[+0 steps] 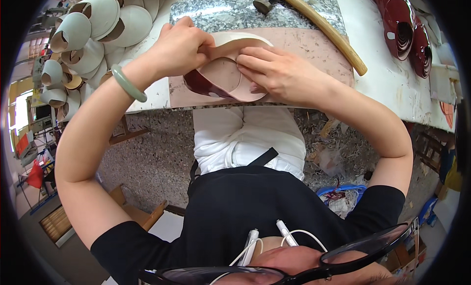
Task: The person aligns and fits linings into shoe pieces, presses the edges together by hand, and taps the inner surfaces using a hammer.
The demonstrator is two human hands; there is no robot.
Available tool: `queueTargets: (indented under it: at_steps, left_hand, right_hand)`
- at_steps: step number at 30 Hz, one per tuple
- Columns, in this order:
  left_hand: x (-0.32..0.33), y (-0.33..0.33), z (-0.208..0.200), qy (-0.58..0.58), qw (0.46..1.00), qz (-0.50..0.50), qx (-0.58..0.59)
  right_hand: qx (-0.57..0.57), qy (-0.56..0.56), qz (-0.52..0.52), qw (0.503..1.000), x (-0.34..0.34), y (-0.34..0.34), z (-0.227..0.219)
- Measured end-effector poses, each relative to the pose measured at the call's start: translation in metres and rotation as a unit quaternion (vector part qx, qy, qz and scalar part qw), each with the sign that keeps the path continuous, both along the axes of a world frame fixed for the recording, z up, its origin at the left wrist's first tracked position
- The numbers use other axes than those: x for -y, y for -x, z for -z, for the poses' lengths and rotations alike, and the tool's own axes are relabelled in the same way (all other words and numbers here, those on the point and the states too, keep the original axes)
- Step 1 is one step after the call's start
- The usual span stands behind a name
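Observation:
Between my two hands is a shoe upper [208,87], glossy dark red outside with a pale beige lining, bent round into an open loop. My left hand [184,46] pinches its far left edge between thumb and fingers; a pale green bangle [128,83] circles that wrist. The fingers of my right hand [279,73] are closed on the right side of the loop, hiding part of its edge. The upper rests over a worn pinkish board [314,52] near the table's front edge.
A hammer [327,32] with a wooden handle lies across the speckled stone slab [211,13] and the board. Stacked pale uppers [95,13] crowd the left. Nested dark red uppers [396,27] stand at the right. A blue basket [362,188] of scraps sits on the floor.

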State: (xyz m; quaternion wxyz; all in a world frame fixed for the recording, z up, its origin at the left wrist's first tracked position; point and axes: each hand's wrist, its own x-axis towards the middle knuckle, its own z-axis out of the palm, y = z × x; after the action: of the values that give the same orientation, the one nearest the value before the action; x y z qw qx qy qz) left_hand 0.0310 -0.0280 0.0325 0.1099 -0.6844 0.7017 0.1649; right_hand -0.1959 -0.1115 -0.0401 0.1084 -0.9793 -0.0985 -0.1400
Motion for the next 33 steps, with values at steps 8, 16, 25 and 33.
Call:
queueTargets:
  at_steps: [8,16,25,33]
  left_hand:
    - [0.016,-0.006,-0.007,-0.118,0.986,-0.099,-0.067]
    - [0.022,-0.017,-0.005,-0.200,0.951,-0.163,-0.171]
    - [0.031,-0.018,-0.005,-0.165,0.975,-0.093,-0.117]
    - [0.010,-0.021,0.011,-0.032,0.995,-0.016,-0.089]
  right_hand:
    - [0.009,-0.118,0.050,0.992,0.007,-0.008,0.010]
    - [-0.009,-0.147,0.068,0.987,0.012,-0.023,0.011]
    - [-0.075,-0.183,0.034,0.980,0.019,-0.053,0.007]
    - [0.039,-0.200,-0.013,0.979,0.026,-0.060,0.011]
